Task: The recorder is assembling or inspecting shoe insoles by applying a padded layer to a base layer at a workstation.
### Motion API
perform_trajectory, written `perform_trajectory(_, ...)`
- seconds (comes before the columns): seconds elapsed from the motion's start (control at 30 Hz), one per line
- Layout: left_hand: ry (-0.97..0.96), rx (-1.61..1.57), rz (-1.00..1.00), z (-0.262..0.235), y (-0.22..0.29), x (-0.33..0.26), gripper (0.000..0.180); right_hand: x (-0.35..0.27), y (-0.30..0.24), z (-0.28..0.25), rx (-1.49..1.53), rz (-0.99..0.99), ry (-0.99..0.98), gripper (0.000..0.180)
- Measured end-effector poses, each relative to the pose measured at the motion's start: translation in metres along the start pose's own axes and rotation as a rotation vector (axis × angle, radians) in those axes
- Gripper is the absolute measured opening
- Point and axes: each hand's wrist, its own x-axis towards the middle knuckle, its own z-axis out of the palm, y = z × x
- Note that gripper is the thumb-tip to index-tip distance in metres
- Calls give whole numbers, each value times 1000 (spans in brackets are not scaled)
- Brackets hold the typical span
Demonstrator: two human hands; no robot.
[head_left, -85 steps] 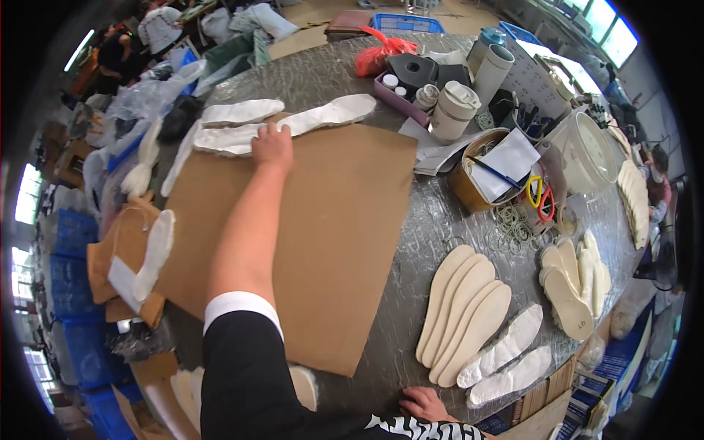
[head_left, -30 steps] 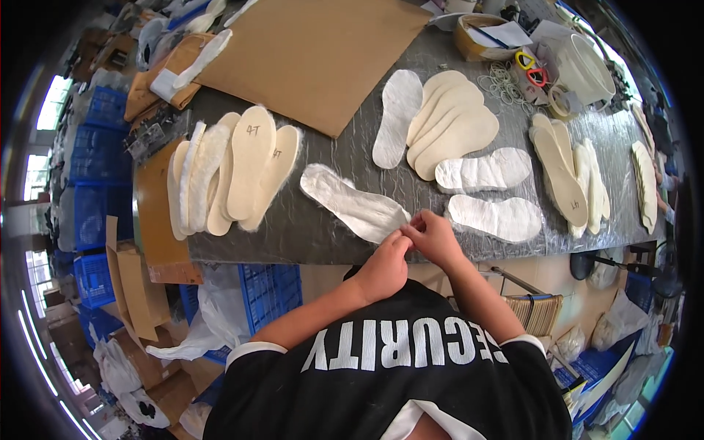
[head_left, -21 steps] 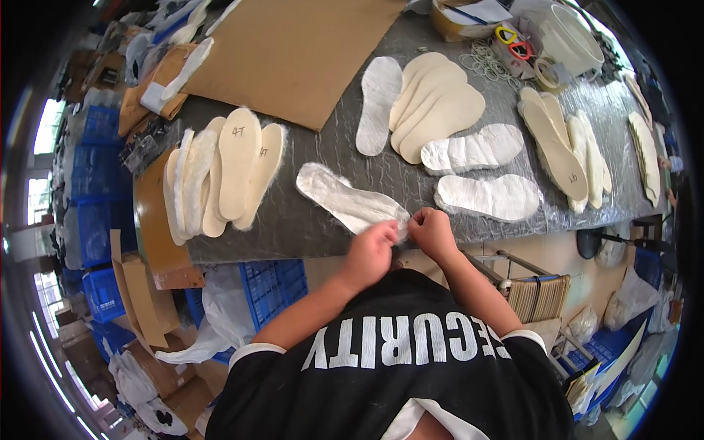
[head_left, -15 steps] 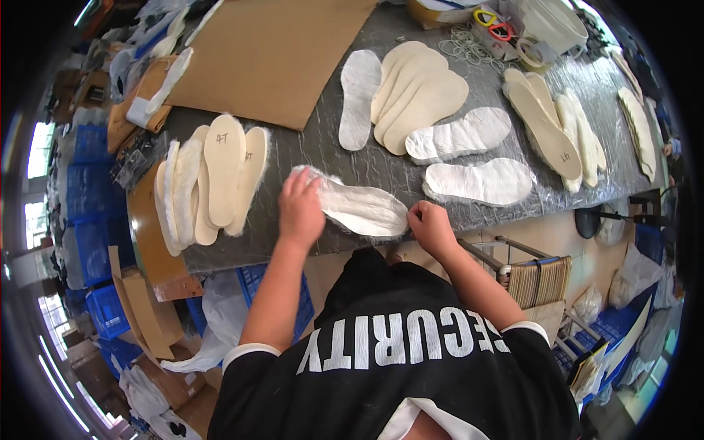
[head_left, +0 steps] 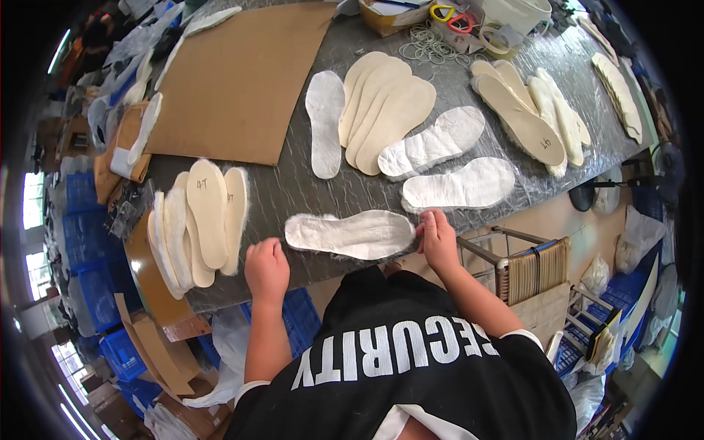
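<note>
A white fleecy insole (head_left: pixel 350 235) lies pale side up along the table's near edge, between my hands. My right hand (head_left: pixel 438 240) has its fingers closed at the insole's right end. Just beyond the left end, with a small gap, my left hand (head_left: pixel 268 270) is curled closed; whatever it may hold is hidden. Two more white insoles, an upper one (head_left: pixel 433 143) and a lower one (head_left: pixel 459 183), rest behind my right hand. Farther back, a single white insole (head_left: pixel 325 125) lies beside a fanned stack of cream insole boards (head_left: pixel 392 110).
Marked insoles form a pile (head_left: pixel 207 213) at left and another pile (head_left: pixel 522 121) at right. A brown cardboard sheet (head_left: pixel 235 81) covers the far left of the table. Rubber bands (head_left: pixel 436 48) and scissors (head_left: pixel 460 23) lie at the back. A stool (head_left: pixel 535 271) stands right of me.
My left hand has come off the insole's left end, moved left and closed. The insole now lies straighter along the edge. My right hand stays at its right end.
</note>
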Motion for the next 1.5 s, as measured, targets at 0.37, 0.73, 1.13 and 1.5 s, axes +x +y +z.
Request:
perform_trajectory(0.37, -81, -89, 324, 72, 145, 130, 29, 63, -59, 29, -710, -846, 96, 20)
perform_trajectory(0.73, -102, -84, 245, 81, 161, 133, 26, 108, -70, 51, -906, -695, 26, 30)
perform_trajectory(1.13, -130, -532, 246, 90, 129, 154, 17, 121, -71, 76, -1554, -862, 6, 11)
perform_trajectory(1.5, -145, -374, 277, 94, 144, 167, 9, 161, -225, -37, -750, -960, 536, 18)
